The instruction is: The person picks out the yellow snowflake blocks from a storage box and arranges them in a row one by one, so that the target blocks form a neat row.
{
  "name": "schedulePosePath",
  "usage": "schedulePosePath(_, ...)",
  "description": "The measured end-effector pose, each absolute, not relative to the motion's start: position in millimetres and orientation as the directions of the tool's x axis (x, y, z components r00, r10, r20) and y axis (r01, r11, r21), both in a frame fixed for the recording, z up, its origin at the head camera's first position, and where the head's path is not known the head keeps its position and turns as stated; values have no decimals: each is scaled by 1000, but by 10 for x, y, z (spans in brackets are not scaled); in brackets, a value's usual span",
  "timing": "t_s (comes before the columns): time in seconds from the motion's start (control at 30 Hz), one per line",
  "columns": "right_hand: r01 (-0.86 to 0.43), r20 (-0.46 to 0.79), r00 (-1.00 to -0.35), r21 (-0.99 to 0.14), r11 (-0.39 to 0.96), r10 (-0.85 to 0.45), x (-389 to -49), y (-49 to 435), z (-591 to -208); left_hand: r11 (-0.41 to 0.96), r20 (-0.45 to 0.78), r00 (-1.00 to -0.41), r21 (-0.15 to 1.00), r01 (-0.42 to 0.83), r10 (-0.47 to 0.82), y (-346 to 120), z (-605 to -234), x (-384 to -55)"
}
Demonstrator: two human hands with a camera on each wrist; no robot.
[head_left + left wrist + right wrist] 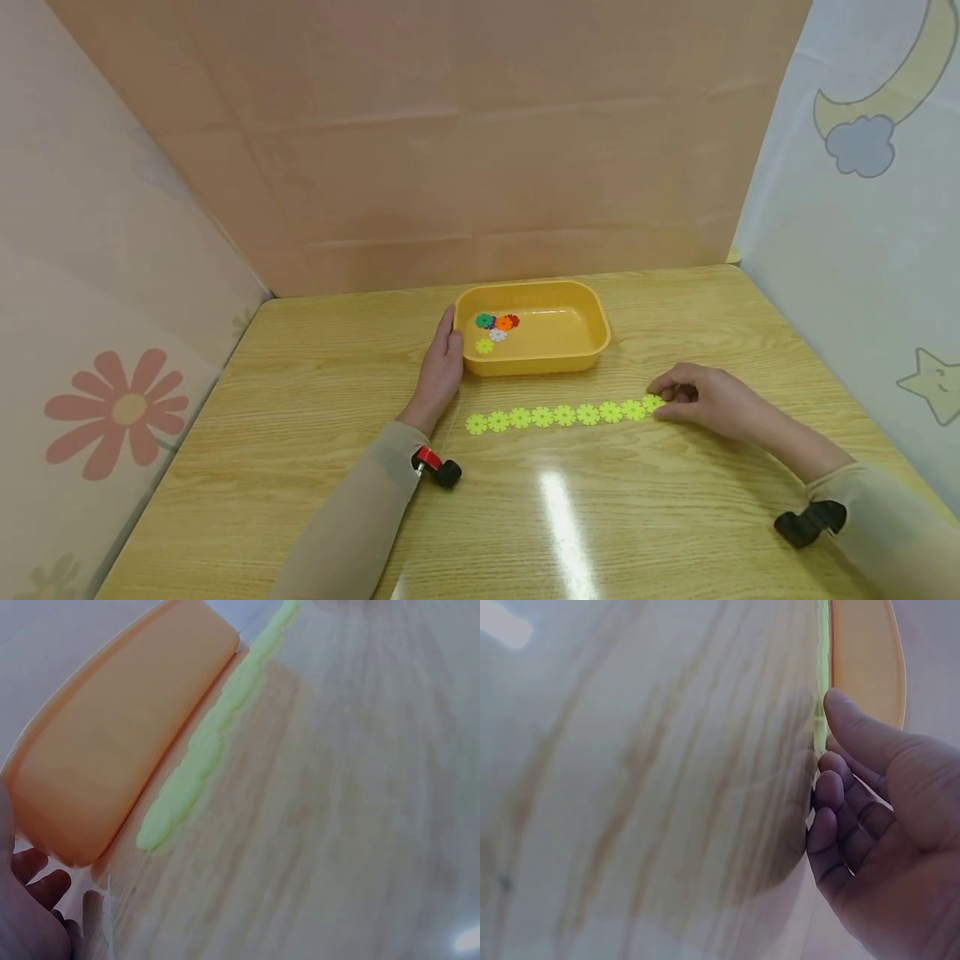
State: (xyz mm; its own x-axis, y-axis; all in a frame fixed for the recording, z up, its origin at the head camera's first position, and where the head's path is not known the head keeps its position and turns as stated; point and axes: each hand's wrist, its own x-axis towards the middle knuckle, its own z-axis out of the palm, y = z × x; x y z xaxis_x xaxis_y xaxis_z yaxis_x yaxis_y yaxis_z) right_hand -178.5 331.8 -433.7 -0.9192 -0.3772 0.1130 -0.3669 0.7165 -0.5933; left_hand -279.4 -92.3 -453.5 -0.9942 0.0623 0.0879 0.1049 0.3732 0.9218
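Note:
A row of several yellow-green notched flower discs lies on the table, edge to edge, in front of a yellow plastic bin. My right hand pinches the disc at the right end between thumb and fingers. In the right wrist view the row appears edge-on, meeting the right hand's fingertips. My left hand rests against the bin's left side with its fingers extended. The left wrist view shows the bin's long wall beside the row.
Inside the bin, toward its left end, lie several loose discs: a green one, an orange one, a white one, a yellow-green one and others partly covered. Cloth walls enclose the wooden table at the back and sides.

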Motion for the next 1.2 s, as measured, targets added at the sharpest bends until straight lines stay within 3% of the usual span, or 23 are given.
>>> schedulePosePath(0.43,-373,112,-914,-609,700,-390,-1787,3335,-4318,368,93,-994,923,111,65,-930,-4523,-2793)
schedulePosePath(1.2,-411,200,-910,-559,721,-364,-2175,2864,-3650,373,69,-996,924,86,60,-917,-4508,-2775)
